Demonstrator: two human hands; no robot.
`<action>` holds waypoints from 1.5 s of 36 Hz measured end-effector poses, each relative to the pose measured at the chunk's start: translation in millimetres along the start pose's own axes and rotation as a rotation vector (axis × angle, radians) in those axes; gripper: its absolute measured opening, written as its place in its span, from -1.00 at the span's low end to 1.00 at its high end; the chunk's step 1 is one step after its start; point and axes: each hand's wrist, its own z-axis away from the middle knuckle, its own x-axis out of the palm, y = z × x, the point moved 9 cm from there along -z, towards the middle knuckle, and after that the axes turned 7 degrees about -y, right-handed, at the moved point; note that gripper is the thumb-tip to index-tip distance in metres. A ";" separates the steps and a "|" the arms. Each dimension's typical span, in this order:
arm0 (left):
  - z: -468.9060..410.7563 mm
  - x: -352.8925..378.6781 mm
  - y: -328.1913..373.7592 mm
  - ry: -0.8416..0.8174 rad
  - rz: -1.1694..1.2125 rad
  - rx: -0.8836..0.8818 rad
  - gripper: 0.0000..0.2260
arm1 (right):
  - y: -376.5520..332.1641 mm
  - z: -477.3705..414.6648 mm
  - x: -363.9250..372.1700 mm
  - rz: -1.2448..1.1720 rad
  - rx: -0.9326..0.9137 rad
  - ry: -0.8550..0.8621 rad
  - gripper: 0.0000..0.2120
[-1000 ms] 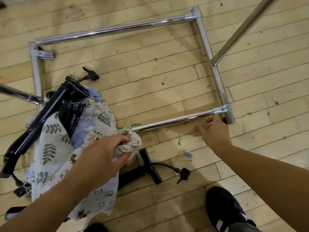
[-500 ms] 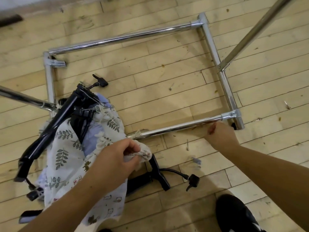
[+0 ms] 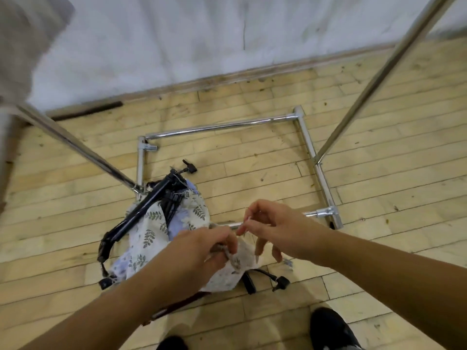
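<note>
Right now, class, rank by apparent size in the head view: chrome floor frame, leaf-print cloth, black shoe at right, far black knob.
1. chrome floor frame
2. leaf-print cloth
3. black shoe, cropped, nearest: unsure
4. far black knob

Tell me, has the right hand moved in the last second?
Yes. The right hand has left the corner joint and come left along the near bar, to pinch a thread beside the cloth that the left hand grips.

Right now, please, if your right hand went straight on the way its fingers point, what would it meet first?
Probably the printed cloth gripped by the left hand, just past the right hand; depth is unclear.
</note>
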 end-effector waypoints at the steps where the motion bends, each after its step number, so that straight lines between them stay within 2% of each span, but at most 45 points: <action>1: 9.2 -7.5 13.2 0.008 -0.009 0.013 -0.82 | -17.8 9.6 8.2 0.030 -0.016 -0.043 -0.90; 5: 49.8 -37.8 60.1 0.050 -0.084 0.051 -0.79 | -72.1 45.9 32.5 0.289 -0.004 -0.135 -0.95; 9: 90.5 -58.6 88.1 0.132 -0.048 0.042 -0.81 | -102.2 76.7 37.8 0.602 0.075 -0.076 -0.88; 12: 118.6 -59.4 96.3 0.183 -0.038 -0.034 -0.88 | -122.9 102.6 37.0 0.792 0.059 0.064 -0.88; 16: 140.6 -41.0 103.2 0.227 -0.039 -0.095 -0.86 | -133.2 134.9 36.7 0.960 0.058 0.261 -0.88; 19: 152.7 -25.9 104.8 0.236 -0.082 -0.125 -0.89 | -123.7 156.4 41.1 0.981 0.089 0.338 -0.87; 22: 160.8 -14.4 107.2 0.203 -0.132 -0.093 -0.84 | -110.3 172.4 42.5 1.006 0.113 0.354 -0.75; 24: 166.3 -8.2 106.3 0.173 -0.162 -0.082 -0.80 | -104.4 179.5 44.1 1.007 0.106 0.355 -0.68; 28: 173.5 -1.5 105.6 0.136 -0.245 -0.067 -0.78 | -94.6 187.9 57.5 0.999 0.071 0.360 -0.65; 32: 177.4 2.7 99.0 0.088 -0.253 -0.118 -0.74 | -90.2 191.9 70.2 0.967 0.031 0.387 -0.62; 36: 170.3 3.1 98.6 0.071 -0.392 -0.145 -0.64 | -94.5 192.5 66.8 0.943 0.015 0.402 -0.55; 39: 164.5 7.1 94.9 0.028 -0.437 -0.148 -0.54 | -93.2 192.5 67.8 0.920 0.019 0.442 -0.45; 41: 162.8 13.2 92.6 -0.025 -0.424 -0.155 -0.53 | -85.7 192.1 62.5 0.882 0.089 0.472 -0.33; 43: 162.2 18.1 93.3 -0.053 -0.387 -0.136 -0.53 | -76.6 188.1 53.5 0.866 0.213 0.463 -0.41; 45: 163.0 21.6 91.4 -0.068 -0.361 -0.128 -0.57 | -70.7 181.0 43.9 0.868 0.297 0.437 -0.68; 47: 164.2 21.1 84.8 -0.077 -0.344 -0.140 -0.60 | -66.4 171.1 39.5 0.817 0.317 0.398 -0.84; 49: 167.1 17.2 74.7 -0.105 -0.211 -0.165 -0.67 | -63.6 162.6 39.7 0.734 0.312 0.357 -0.89; 51: 167.2 7.4 46.5 -0.106 0.019 -0.238 -0.74 | -66.7 154.2 44.2 0.676 0.299 0.323 -0.91; 54: 166.8 -16.5 -14.9 0.019 0.219 -0.378 -0.74 | -74.0 140.0 56.3 0.633 0.271 0.264 -0.95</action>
